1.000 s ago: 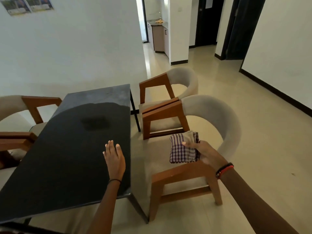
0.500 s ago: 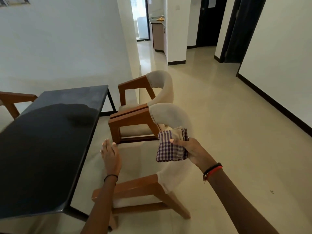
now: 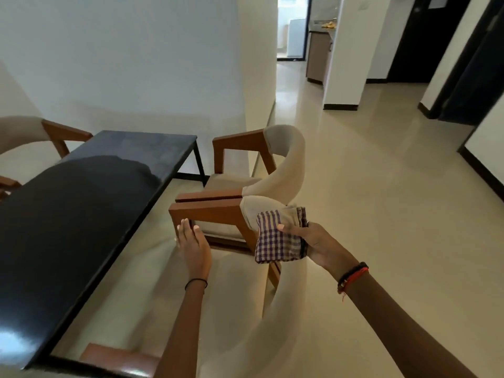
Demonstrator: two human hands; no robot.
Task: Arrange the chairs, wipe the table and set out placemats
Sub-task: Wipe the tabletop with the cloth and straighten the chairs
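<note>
Head view: the near chair (image 3: pixel 210 211) is badly smeared by motion blur. Only its far armrest and front post at frame centre read sharp. The pale backrest streaks down toward lower centre, and the other armrest is a blurred brown slab cut by the bottom edge. The seat is mostly lost in the blur.

The second chair (image 3: pixel 283 159) sits just behind it, armrests side by side; can't tell if they meet. A third chair (image 3: pixel 30 132) at the left edge is cut off, showing only a padded back and one wooden arm. The black table (image 3: pixel 81 214) runs from lower left to upper centre. The frame edge cuts its left side, and glare washes out its lower-left corner.

Your left hand (image 3: pixel 195 246) is flat and holds nothing. Its fingers (image 3: pixel 185 230) are straight and together, tips over the near chair's front post just below the armrest corner. Can't tell whether they touch it or sit in front of it.

Your right hand (image 3: pixel 313 244) grips a folded purple-and-white checked cloth (image 3: pixel 275 241). The thumb (image 3: pixel 286 230) is pinned on top; the other fingers are mostly hidden underneath. The cloth is in the air right of centre, covering the join of the near chair's armrest and backrest, well apart from the table.

There's a black band (image 3: pixel 196 282) on your left wrist and black and red bands (image 3: pixel 353 276) on your right.
</note>
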